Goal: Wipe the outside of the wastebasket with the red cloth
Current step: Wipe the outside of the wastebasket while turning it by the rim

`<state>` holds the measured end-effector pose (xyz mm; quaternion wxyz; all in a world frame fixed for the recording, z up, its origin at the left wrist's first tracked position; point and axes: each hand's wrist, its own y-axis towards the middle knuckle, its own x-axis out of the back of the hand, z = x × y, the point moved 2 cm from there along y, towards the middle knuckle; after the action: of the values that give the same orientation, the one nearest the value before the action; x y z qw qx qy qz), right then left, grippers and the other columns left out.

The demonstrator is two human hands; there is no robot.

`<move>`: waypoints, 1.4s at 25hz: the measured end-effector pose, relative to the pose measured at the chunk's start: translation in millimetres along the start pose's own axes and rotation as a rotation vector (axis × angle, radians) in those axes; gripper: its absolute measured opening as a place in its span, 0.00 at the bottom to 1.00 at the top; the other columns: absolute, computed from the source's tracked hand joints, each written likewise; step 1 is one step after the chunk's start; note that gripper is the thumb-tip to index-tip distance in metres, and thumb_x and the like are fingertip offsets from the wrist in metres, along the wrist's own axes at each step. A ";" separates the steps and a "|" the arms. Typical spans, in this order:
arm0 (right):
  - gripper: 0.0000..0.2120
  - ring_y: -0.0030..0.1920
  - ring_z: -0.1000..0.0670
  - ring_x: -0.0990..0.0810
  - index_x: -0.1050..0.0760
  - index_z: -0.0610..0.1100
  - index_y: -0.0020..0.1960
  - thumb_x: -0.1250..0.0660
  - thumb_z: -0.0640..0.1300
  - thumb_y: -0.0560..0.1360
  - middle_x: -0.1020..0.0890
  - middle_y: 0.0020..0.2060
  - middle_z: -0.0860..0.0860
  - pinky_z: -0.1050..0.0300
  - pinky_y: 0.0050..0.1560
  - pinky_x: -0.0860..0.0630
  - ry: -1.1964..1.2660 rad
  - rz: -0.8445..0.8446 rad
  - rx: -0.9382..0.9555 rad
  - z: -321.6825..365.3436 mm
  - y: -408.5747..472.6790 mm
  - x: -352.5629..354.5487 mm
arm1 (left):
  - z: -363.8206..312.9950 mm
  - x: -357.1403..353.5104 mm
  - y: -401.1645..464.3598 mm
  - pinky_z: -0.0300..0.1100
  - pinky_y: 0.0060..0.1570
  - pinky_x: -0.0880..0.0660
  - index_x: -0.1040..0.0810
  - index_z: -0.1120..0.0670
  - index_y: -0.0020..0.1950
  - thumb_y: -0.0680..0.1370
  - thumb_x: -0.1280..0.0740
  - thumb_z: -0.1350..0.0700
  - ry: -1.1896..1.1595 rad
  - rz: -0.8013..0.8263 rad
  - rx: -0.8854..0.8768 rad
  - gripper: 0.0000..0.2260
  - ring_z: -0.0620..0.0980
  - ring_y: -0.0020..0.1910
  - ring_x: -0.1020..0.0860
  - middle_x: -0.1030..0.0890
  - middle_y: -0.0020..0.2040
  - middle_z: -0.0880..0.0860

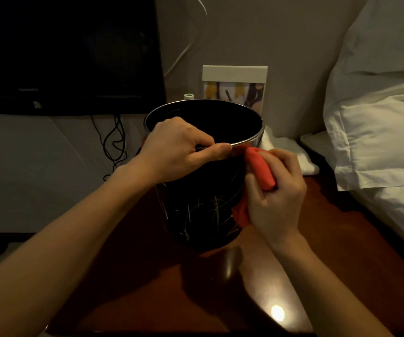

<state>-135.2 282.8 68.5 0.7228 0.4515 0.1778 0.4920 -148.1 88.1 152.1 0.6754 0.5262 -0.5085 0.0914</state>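
A black wastebasket (pixel 196 210) with a silver rim and thin light streaks on its side stands upright on a dark red-brown table. My left hand (pixel 179 149) grips the near left part of the rim, fingers curled inside and thumb along the outside. My right hand (pixel 275 190) holds a bunched red cloth (pixel 260 170) and presses it against the basket's right outer wall, just below the rim. A fold of the cloth hangs below my palm.
A framed card (pixel 235 86) and a small white bottle cap (pixel 188 96) stand behind the basket by the wall. White pillows (pixel 378 132) and bedding lie to the right. A dark screen (pixel 67 52) and black cables (pixel 113 144) are at the left. A folded white towel (pixel 293 152) lies behind my right hand.
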 end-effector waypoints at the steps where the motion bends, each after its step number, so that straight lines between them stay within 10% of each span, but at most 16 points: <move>1: 0.18 0.55 0.52 0.24 0.19 0.35 0.59 0.32 0.42 0.73 0.22 0.54 0.41 0.70 0.58 0.32 -0.001 -0.008 0.000 0.4 -0.9 -1.4 | 0.2 0.2 -0.4 0.42 0.24 0.37 0.20 0.50 0.32 0.80 0.42 0.39 -0.001 -0.003 0.000 0.23 0.45 0.24 0.30 0.31 0.22 0.46; 21: 0.19 0.53 0.57 0.26 0.20 0.36 0.59 0.32 0.47 0.73 0.23 0.55 0.43 0.76 0.53 0.32 0.049 0.213 -0.070 -3.3 -72.2 -21.6 | -3.6 5.5 -2.2 0.42 0.25 0.37 0.34 0.37 0.28 0.80 0.41 0.39 -0.030 -0.016 -0.011 0.19 0.44 0.24 0.31 0.33 0.22 0.45; 26: 0.18 0.55 0.53 0.25 0.20 0.34 0.59 0.32 0.43 0.73 0.23 0.54 0.42 0.72 0.57 0.32 0.058 0.035 0.009 8.0 -25.1 -12.5 | 0.6 6.8 -3.1 0.46 0.23 0.36 0.25 0.45 0.29 0.80 0.40 0.40 -0.050 -0.006 -0.023 0.21 0.45 0.23 0.31 0.32 0.22 0.45; 35: 0.19 0.52 0.58 0.26 0.19 0.38 0.59 0.32 0.47 0.73 0.23 0.54 0.47 0.77 0.52 0.33 0.056 0.209 -0.083 1.8 -62.8 -7.4 | 4.9 15.7 -8.8 0.50 0.32 0.28 0.19 0.52 0.39 0.81 0.45 0.41 -0.040 0.084 -0.085 0.23 0.46 0.29 0.25 0.23 0.30 0.48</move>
<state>-102.7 268.7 16.1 0.6802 0.4234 0.1294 0.5842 -137.8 73.9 158.7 0.6823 0.4771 -0.5470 0.0876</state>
